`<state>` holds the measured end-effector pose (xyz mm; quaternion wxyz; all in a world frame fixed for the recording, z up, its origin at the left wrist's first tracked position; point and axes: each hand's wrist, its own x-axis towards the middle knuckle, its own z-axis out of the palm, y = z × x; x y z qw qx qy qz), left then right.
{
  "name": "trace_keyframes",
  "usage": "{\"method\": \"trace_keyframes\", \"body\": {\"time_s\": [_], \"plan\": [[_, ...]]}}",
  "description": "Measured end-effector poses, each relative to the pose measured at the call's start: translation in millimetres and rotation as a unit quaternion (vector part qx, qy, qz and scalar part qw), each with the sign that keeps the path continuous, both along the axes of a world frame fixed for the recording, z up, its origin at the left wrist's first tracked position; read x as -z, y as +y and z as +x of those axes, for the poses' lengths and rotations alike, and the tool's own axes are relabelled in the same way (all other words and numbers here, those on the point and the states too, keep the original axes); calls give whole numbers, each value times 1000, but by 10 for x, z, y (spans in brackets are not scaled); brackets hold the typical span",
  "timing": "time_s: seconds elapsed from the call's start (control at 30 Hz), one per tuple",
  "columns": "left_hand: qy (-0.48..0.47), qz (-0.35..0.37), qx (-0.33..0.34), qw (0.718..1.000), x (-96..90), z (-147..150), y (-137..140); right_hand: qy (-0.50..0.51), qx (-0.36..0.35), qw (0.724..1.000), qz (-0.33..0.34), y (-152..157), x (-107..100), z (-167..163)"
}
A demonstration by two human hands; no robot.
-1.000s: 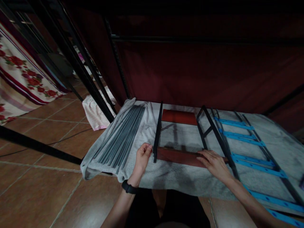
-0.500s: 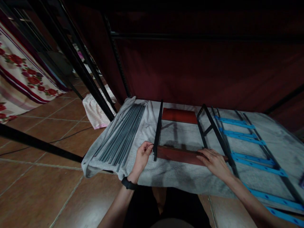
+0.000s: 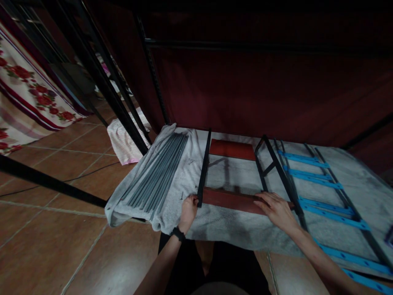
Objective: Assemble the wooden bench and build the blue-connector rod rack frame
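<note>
Under the right hand [image 3: 276,209], one near board [image 3: 230,200] of two

I see two bare hands at work. The right hand bends over the near board, fingers at its upper edge, holding it toward the right end. The left hand [image 3: 188,211], wearing one black wristband [image 3: 178,234], has its fingers drawn together at the near end of one black bar [image 3: 205,168]; whether they pinch anything, I can't tell. Beyond both hands, the second reddish piece, the far board [image 3: 232,149], spans from that bar toward one braced black side piece [image 3: 278,172]. Left of the left hand lies one bundle of grey rods [image 3: 159,172], ten or more, too tightly packed to count exactly. Right of the right hand I count at least five blue crosspieces [image 3: 325,215]. One grey cloth [image 3: 227,229] spreads beneath both hands.
</note>
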<state>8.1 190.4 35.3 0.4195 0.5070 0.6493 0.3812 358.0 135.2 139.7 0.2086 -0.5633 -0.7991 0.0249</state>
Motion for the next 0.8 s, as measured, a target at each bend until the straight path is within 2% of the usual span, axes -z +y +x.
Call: {"method": "trace_keyframes", "body": {"time_s": [0.13, 0.27, 0.47, 0.6, 0.8], "plan": [[-96, -59, -9, 994, -7, 4, 106, 1, 3, 1000, -5, 16, 3, 16], [-138, -50, -20, 989, 51, 46, 145, 6, 1, 1000, 0, 27, 4, 37], [-198, -26, -25, 979, 74, -20, 46, 6, 3, 1000, 1, 21, -4, 36], [-216, -25, -39, 975, 81, -2, 72, 11, -2, 1000, 3, 20, -12, 27], [-193, 10, -62, 979, 98, 80, 63, 6, 2, 1000, 2, 14, -23, 26]]}}
